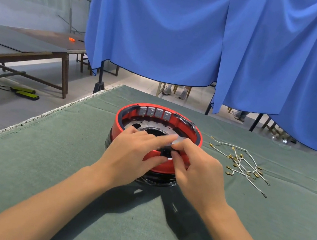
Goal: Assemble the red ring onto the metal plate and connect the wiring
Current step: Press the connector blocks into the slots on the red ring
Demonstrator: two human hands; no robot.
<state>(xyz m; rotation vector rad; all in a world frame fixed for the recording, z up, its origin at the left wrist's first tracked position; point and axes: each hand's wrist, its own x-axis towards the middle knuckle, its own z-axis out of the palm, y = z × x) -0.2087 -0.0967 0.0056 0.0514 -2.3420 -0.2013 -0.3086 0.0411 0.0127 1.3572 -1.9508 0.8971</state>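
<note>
On green felt mid-table, the red ring [196,135] sat over the metal plate [148,125] w/ left hand [133,153] fingers flat on it, right hand [198,165] pinching a small black part at the near rim; wires [244,164] lay untouched at right, prob. next.

Pretty bright, even daylight-ish light overall. Soft dark shadows fall toward the camera under the forearms on the green cloth [42,163]. Fingertips are motion-blurred, and straight lines bow near the edges from the wide lens.
</note>
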